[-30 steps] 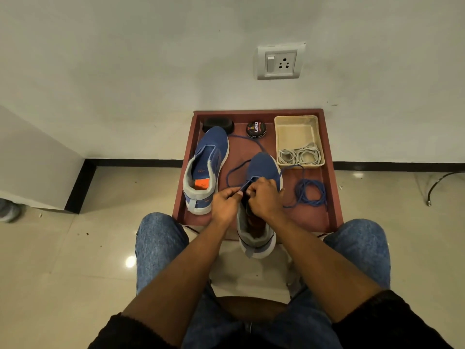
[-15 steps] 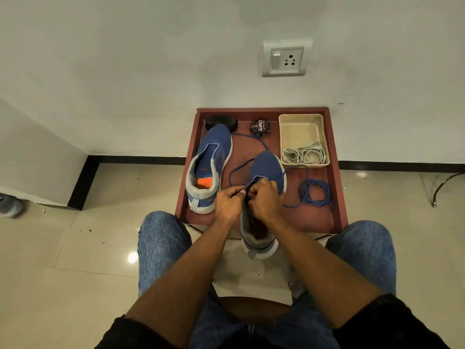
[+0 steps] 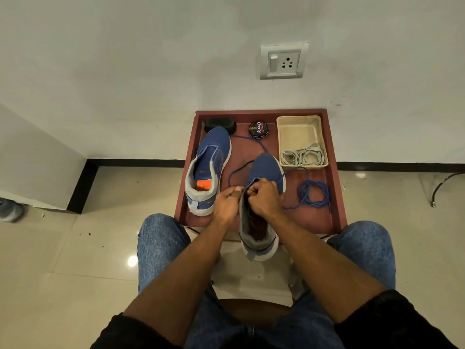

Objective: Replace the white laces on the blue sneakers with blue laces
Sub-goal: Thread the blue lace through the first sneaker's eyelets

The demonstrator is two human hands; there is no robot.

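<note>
Both hands (image 3: 247, 201) (fingers curled) on blue lace (image 3: 235, 172)

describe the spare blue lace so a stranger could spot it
Look at the dark red wooden tray against the wall. Near its right edge, below the beige plastic basket, lies a loosely coiled blue lace; the white laces sit inside the basket.

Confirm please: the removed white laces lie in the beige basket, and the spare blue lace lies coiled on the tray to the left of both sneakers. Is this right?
Not quite. The head view shows the spare blue lace coiled on the tray to the right of both sneakers. The white laces do lie in the beige basket.
</note>
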